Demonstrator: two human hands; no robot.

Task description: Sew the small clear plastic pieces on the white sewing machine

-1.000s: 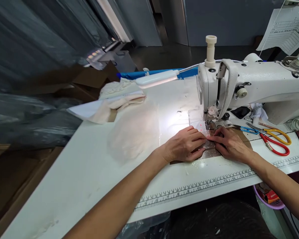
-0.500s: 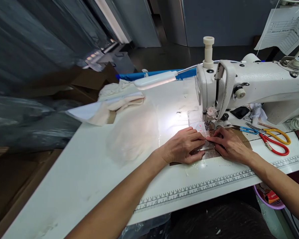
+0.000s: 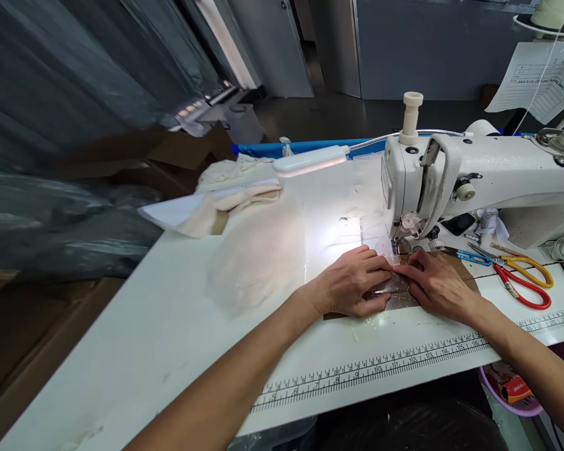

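Just in front of the needle of a white sewing machine (image 3: 512,163), both hands work at a thin, shiny, see-through piece of fabric (image 3: 397,300) on a brown patch of the table. My left hand (image 3: 357,282) is on its left side, fingers bent and closed on a fold of it. From the right, my right hand (image 3: 435,282) pinches the fabric's edge with curled fingers, its index fingertip close to my left fingertips. The presser foot (image 3: 395,245) is just beyond; whether it presses the fabric I cannot tell.
Red-handled scissors (image 3: 521,288), yellow-handled scissors (image 3: 531,266) and blue thread snips (image 3: 470,255) lie right of my right hand. A sheer pale cloth heap (image 3: 258,257) lies to the left. A printed ruler strip (image 3: 385,368) runs along the front edge; a lamp (image 3: 310,161) shines from behind.
The whole view has shifted, so the machine and table appear slightly lower and further right. Both hands keep nearly the same place on the fabric before the needle.
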